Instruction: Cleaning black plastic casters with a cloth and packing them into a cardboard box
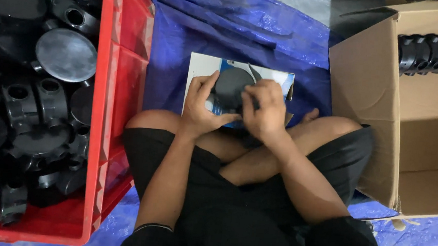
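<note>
We sit cross-legged on the blue tarp (227,29), both hands closed on a round black plastic fitting (231,86) over a white-and-blue carton (201,63) at our knees. Our left hand (203,106) grips its left side, our right hand (263,108) its right. A red crate (122,77) of black fittings (65,54) sits at the tarp's left edge, a cardboard box (369,94) at its right.

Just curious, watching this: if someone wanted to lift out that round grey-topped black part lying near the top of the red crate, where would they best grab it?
Probably by the rim of its round flat top, coming straight down from above. The disc faces up and lies clear on the pile in the red crate, while its short side tubes are partly buried among neighbouring parts.
</note>
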